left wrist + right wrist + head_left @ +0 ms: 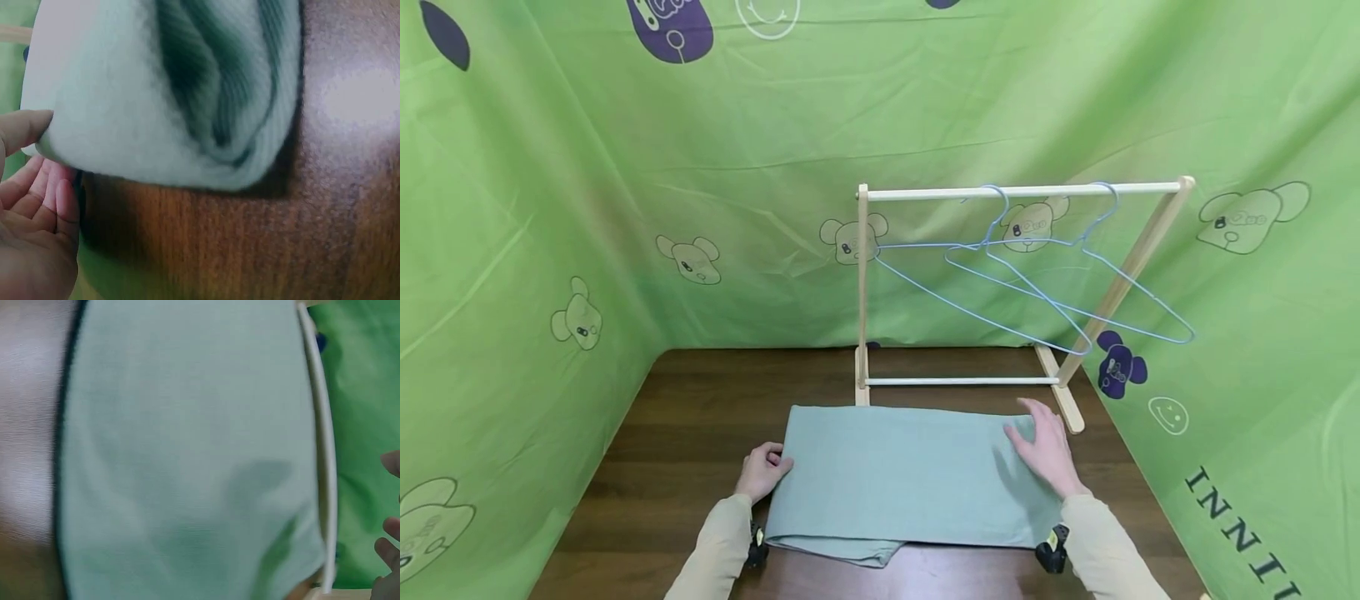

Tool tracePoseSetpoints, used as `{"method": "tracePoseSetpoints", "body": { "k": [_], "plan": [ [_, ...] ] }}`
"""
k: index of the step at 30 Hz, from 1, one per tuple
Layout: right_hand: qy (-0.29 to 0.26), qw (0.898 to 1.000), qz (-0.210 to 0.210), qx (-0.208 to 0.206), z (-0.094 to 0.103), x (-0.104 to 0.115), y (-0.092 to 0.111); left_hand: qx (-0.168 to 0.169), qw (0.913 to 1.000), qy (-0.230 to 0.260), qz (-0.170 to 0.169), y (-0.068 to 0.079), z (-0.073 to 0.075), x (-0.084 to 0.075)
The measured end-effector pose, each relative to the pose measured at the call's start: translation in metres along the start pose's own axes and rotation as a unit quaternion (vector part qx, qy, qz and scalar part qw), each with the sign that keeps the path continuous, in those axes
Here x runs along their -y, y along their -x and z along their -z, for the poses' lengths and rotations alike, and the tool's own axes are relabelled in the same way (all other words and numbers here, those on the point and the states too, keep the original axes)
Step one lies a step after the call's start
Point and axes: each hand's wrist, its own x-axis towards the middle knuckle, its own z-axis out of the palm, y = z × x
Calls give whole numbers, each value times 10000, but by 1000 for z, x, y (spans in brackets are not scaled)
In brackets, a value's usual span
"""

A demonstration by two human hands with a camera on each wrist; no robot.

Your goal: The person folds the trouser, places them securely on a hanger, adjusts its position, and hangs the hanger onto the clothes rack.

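A folded pale green cloth (910,479) lies flat on the table, its layers showing at the near left corner. In the left wrist view, ribbed-looking folds (219,112) open toward the camera. At the cloth's left edge, my left hand (763,472) pinches it, thumb on top and fingers curled at the underside. My right hand (1047,446) hovers by the far right corner with fingers spread and casts a shadow on the fabric. Only a few fingertips of that right hand (390,537) enter the right wrist view, apart from the cloth.
Behind the cloth stands a wooden rack (862,292) with a white top rail (925,195). Two blue wire hangers, a left one (947,307) and a right one (1150,333), hang from it. Green patterned fabric (760,125) surrounds the brown table (700,400).
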Motion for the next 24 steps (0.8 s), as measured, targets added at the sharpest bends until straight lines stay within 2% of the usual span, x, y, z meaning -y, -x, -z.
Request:
{"method": "tracePoseSetpoints", "body": {
  "k": [3,14,17,22,24],
  "plan": [
    [-97,9990,158,-399,5,4,-7,41,9999,47,111,0,1,1],
    [-387,9879,326,-1464,33,26,-30,101,9999,-43,20,1,0,3],
    [-399,9809,500,-1837,37,31,-35,110,9999,-28,35,1,0,3],
    [-403,9622,919,-2533,42,40,-42,132,9999,-3,105,2,0,2],
    [-421,9571,1010,-2682,46,42,-46,132,9999,18,94,2,0,2]
  ]
}}
